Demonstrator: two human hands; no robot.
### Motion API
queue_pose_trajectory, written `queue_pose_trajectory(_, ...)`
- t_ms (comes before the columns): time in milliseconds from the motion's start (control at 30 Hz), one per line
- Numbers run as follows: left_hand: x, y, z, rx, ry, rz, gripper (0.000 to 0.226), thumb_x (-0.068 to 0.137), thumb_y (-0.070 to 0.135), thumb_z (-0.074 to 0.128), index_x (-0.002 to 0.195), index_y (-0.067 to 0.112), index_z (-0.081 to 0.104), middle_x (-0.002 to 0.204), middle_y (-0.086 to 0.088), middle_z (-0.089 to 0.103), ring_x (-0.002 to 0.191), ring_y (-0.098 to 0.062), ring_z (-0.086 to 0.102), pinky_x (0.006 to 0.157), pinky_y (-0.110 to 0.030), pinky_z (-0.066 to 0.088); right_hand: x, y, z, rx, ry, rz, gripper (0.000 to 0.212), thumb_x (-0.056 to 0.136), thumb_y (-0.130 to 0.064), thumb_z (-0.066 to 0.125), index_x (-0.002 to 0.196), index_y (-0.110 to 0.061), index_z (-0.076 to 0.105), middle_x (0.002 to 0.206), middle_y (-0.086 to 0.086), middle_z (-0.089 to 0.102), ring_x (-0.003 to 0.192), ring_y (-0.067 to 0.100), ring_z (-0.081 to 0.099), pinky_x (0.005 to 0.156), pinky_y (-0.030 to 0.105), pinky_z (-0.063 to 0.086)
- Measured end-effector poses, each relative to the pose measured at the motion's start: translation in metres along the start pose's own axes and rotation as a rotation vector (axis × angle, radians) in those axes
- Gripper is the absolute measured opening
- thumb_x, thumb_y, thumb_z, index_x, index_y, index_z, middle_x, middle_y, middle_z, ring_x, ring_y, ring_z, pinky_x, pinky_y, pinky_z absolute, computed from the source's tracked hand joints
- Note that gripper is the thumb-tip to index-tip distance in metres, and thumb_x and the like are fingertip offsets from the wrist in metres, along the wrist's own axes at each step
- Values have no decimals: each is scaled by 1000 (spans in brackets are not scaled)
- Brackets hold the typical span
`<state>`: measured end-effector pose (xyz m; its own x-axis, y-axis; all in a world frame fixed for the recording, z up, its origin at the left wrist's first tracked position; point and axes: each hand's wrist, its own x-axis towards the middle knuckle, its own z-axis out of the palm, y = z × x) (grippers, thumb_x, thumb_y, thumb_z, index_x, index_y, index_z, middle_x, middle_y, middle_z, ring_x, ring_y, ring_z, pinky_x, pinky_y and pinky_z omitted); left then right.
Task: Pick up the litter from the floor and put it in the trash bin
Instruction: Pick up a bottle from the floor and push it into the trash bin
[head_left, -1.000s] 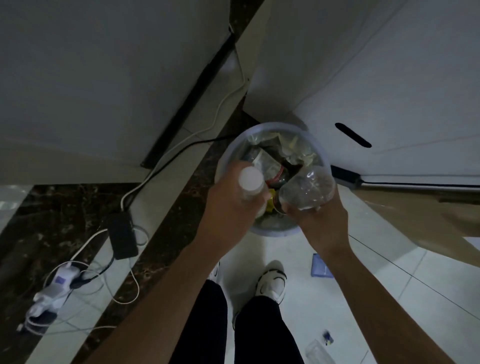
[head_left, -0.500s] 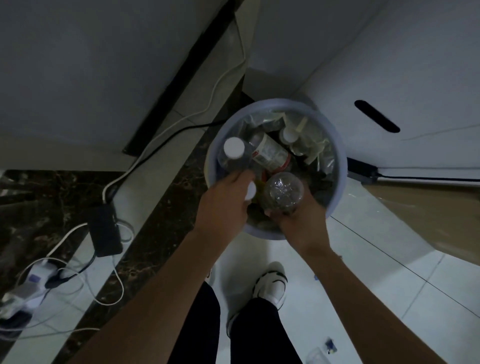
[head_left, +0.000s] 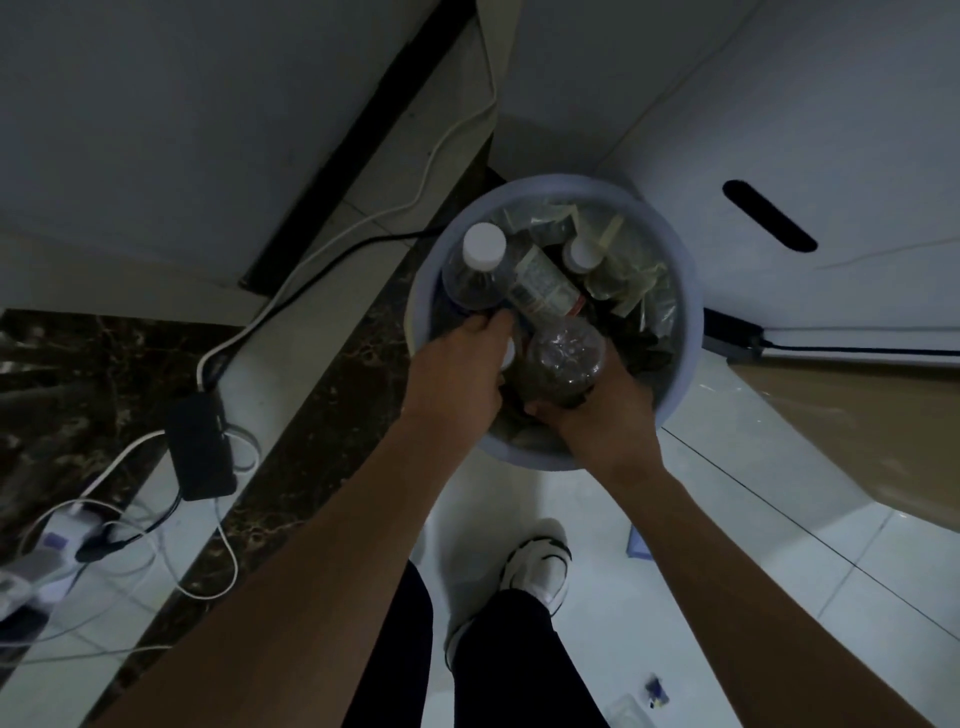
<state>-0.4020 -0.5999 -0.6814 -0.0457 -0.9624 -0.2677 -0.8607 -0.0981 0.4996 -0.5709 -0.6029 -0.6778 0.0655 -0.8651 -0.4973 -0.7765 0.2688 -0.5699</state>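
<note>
Pale tiled floor (head_left: 727, 519), trash bin (head_left: 692, 322) by the wall. Both hands are inside its rim: the right hand (head_left: 602, 415) grips a clear bottle (head_left: 566, 358), base up and long axis near vertical. The left hand (head_left: 452, 379) curls round a mostly hidden white-capped bottle (head_left: 509, 353). Litter lies directly below.

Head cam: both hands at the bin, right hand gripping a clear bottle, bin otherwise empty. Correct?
Not empty. The head view shows the trash bin already holding a white-capped bottle, a labelled bottle and crumpled wrappers. The rest stands: left hand and right hand are at the bin, the right gripping the clear bottle.
</note>
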Motion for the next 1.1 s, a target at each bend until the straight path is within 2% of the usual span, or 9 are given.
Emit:
queue_pose_trajectory(167, -17, 14, -13, 32, 13, -9, 61, 73, 16, 81, 126, 18, 51, 115, -8, 58, 102, -29, 59, 73, -39, 55, -19, -12, -20, 38, 11, 24, 99, 64, -38, 89, 144, -19, 35, 127, -2, 60, 114, 17, 57, 90, 21, 43)
queue_pose_trajectory(300, -35, 23, -32, 109, 87, 6, 77, 64, 26, 86, 131, 20, 49, 120, -5, 61, 109, -28, 60, 82, -43, 50, -32, -29, -38, 56, 14, 25, 98, 64, -39, 88, 143, -28, 31, 126, -10, 59, 106, 8, 56, 80, 18, 43)
queue_pose_trajectory(500, -56, 32, -65, 131, 73, 13, 85, 68, 31, 84, 141, 24, 40, 137, -1, 54, 124, -24, 53, 97, -47, 46, -55, -59, -66, 42, 53, -71, 100, 58, -47, 78, 145, -33, 31, 131, -6, 58, 113, 17, 59, 83, 40, 57)
queue_pose_trajectory(600, -66, 36, -89, 195, 88, 21, 87, 68, 29, 83, 143, 23, 40, 143, -5, 50, 130, -27, 48, 104, -53, 41, -71, -78, -80, -31, 76, -149, 102, 61, -48, 79, 149, -34, 28, 140, -3, 50, 119, 18, 54, 86, 38, 56)
queue_pose_trajectory(733, -76, 53, -126, 268, 30, -9, 99, 68, 40, 83, 150, 26, 28, 153, -6, 37, 142, -27, 33, 113, -58, 28, -93, -107, -88, -76, -8, -99, 116, 54, -66, 74, 149, -51, 8, 154, -3, 32, 135, 25, 43, 95, 56, 48)
queue_pose_trajectory(833, -78, 67, -159, 255, 20, -32, 105, 71, 53, 77, 155, 26, 19, 160, -6, 24, 148, -29, 20, 118, -58, 16, -103, -130, -99, -116, -26, -132, 118, 53, -71, 74, 147, -53, 6, 156, -2, 28, 138, 26, 38, 99, 59, 44)
queue_pose_trajectory(933, -85, 73, -194, 301, 84, -58, 101, 71, 51, 78, 152, 28, 23, 158, -4, 28, 146, -27, 25, 117, -58, 17, -112, -157, -117, -197, -11, -209, 111, 57, -76, 66, 146, -51, 4, 159, 1, 23, 143, 26, 29, 103, 58, 39)
queue_pose_trajectory(1000, -96, 75, -215, 311, 189, -74, 94, 70, 53, 77, 148, 26, 33, 152, -4, 37, 142, -28, 33, 113, -60, 24, -124, -177, -131, -267, -14, -250, 109, 60, -71, 67, 146, -49, 2, 161, 4, 17, 147, 27, 20, 109, 60, 32)
queue_pose_trajectory(1100, -121, 87, -254, 318, 181, -136, 96, 73, 60, 70, 152, 25, 27, 159, -4, 27, 147, -27, 23, 117, -58, 16, -152, -207, -158, -367, 2, -351, 105, 70, -60, 74, 148, -44, 5, 161, 7, 14, 146, 31, 21, 111, 56, 30)
